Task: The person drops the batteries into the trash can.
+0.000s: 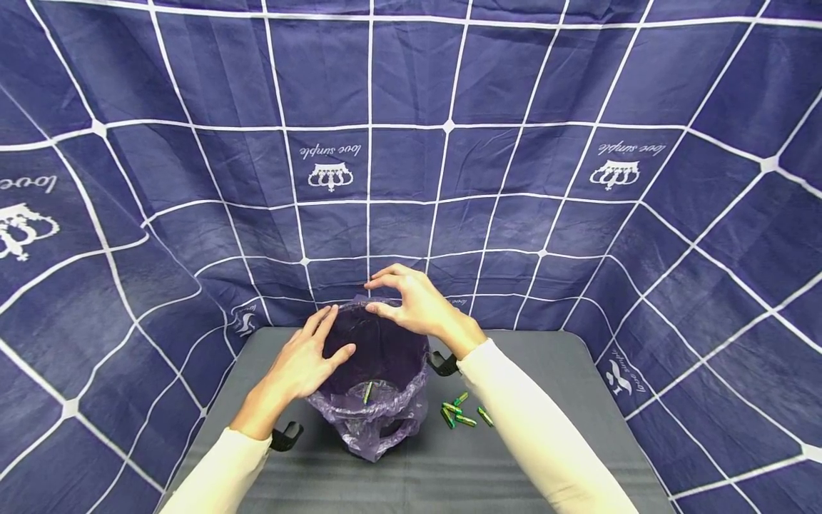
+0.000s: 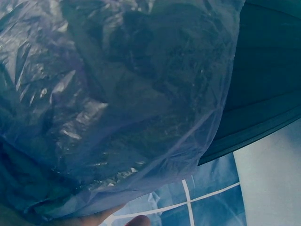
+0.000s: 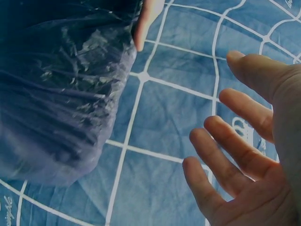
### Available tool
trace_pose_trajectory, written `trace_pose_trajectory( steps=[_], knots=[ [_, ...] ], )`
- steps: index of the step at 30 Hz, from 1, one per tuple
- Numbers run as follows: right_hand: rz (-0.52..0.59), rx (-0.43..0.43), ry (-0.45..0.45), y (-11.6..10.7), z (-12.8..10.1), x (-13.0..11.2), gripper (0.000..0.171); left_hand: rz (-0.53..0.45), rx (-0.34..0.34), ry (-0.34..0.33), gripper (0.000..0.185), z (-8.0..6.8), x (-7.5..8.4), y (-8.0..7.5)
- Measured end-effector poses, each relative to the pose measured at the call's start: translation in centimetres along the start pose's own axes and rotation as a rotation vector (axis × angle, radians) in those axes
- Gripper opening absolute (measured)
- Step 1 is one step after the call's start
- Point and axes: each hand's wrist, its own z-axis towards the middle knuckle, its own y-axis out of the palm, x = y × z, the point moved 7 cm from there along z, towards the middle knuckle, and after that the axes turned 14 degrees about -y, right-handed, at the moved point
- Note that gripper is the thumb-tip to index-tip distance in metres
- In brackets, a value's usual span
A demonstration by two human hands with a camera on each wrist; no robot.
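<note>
A bin (image 2: 268, 84) stands on the table, lined with a purple plastic bag (image 1: 411, 400) whose edge is folded over the rim and hangs loose at the front. On the left side of the rim my left hand (image 1: 308, 360) rests, its fingers extended and its thumb over the opening. My right hand (image 1: 416, 303) is above the far right part of the rim, fingers spread and slightly bent, with nothing in it; the right wrist view shows it apart from the bag. Inside the bin lies a small green-and-gold cylinder (image 1: 367, 392), resembling a battery.
Several similar green-and-gold cylinders (image 1: 465, 421) lie on the grey table (image 1: 514, 457) to the right of the bin, near my right forearm. A blue cloth (image 1: 411, 164) with white grid lines encloses the back and sides. A black strap mount (image 1: 287, 435) sits at my left wrist.
</note>
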Motion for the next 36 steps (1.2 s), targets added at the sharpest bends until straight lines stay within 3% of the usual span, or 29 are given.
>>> trace_pose_trajectory(
  steps=[13,31,36],
  knots=[
    [-0.008,0.122,-0.001,-1.3,-5.1,1.6,0.03,-0.009,0.013,0.004,0.092,-0.1,0.0,0.1],
    [-0.038,0.161,0.055,-2.0,-13.2,4.9,0.032,-0.015,0.011,0.001,0.092,0.0,0.0,-0.1],
    [-0.036,0.148,0.132,-1.8,-15.9,6.3,0.033,-0.016,0.014,0.005,0.091,0.0,0.1,-0.1]
  ],
)
